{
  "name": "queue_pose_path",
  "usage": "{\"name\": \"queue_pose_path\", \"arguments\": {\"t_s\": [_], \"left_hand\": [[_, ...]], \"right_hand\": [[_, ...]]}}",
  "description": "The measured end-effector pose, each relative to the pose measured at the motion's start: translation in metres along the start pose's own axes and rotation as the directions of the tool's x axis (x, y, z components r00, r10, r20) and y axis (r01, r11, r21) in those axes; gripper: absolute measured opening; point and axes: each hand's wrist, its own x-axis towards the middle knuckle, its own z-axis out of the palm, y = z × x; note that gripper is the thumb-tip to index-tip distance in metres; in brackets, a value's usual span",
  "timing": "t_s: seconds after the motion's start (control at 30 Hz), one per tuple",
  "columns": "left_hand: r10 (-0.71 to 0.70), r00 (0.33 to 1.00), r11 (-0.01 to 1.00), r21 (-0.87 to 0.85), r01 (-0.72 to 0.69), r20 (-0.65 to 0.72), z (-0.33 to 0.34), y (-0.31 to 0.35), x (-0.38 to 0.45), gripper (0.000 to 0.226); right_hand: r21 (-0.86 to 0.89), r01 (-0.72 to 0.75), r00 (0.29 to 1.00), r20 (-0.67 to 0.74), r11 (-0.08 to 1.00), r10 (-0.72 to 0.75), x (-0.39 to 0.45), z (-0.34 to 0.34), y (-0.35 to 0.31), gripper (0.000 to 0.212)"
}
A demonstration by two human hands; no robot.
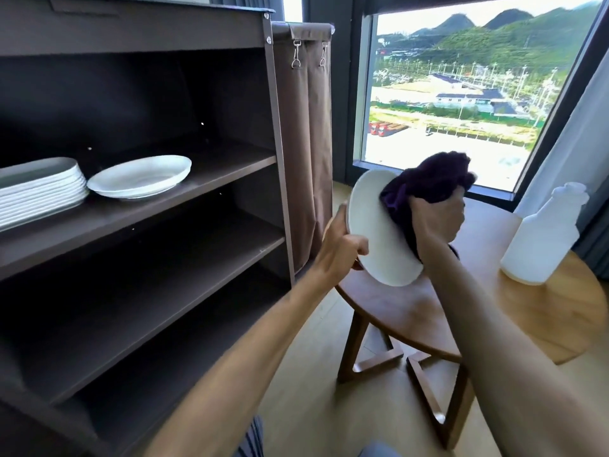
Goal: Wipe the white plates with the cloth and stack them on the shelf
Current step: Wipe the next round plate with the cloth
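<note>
Gripping the white plate [375,232] by its lower-left rim, the left hand [339,252] is tilting it on edge above the round wooden worktop [543,318], so its face is turning toward the right hand [435,219]. That hand's grip is clenching the dark purple cloth [431,179] and pressing it to the plate's far side, probably to rub it dry. On the brown shelf [230,166], a single plate [141,176] is lying just beside a stack of plates [39,189], apparently awaiting this one. A white spray bottle [543,235] is standing nearby on the worktop
</note>
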Motion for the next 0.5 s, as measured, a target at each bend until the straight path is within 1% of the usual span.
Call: {"name": "queue_pose_path", "arguments": {"t_s": [0.07,0.13,0.2,0.27,0.33,0.4,0.47,0.5], "left_hand": [[-0.044,0.999,0.998,-0.043,0.043,-0.018,0.002,-0.006,0.002,0.075],[-0.060,0.998,0.997,-0.041,0.059,-0.012,0.005,-0.007,0.008,0.065],[-0.071,0.997,0.997,-0.037,0.071,0.001,0.009,-0.005,0.014,0.057],[-0.075,0.997,0.996,-0.045,0.075,-0.007,0.010,-0.004,0.024,0.058],[-0.039,0.999,0.993,-0.109,0.035,-0.035,0.007,-0.004,0.029,0.052],[0.004,0.997,0.992,-0.124,-0.013,-0.074,0.004,-0.005,0.033,0.051],[0.004,0.992,0.991,-0.129,-0.021,-0.130,-0.001,-0.009,0.037,0.054],[-0.005,0.986,0.988,-0.153,-0.021,-0.167,-0.003,-0.012,0.039,0.056]], "right_hand": [[-0.144,0.189,0.981,-0.007,0.971,-0.192,-0.003,0.007,-0.006,0.072],[-0.200,0.383,0.921,0.012,0.902,-0.389,-0.009,0.012,-0.011,0.068],[-0.135,0.520,0.854,0.075,0.844,-0.515,-0.018,0.018,-0.011,0.061],[-0.021,0.607,0.786,0.161,0.795,-0.596,-0.024,0.025,-0.009,0.046],[0.071,0.649,0.725,0.245,0.758,-0.644,-0.027,0.029,-0.011,0.031],[0.103,0.653,0.688,0.332,0.750,-0.645,-0.026,0.026,-0.013,0.030],[0.071,0.649,0.660,0.445,0.758,-0.606,-0.028,0.022,-0.012,0.029],[0.007,0.638,0.666,0.498,0.770,-0.556,-0.031,0.019,-0.012,0.028]]}}
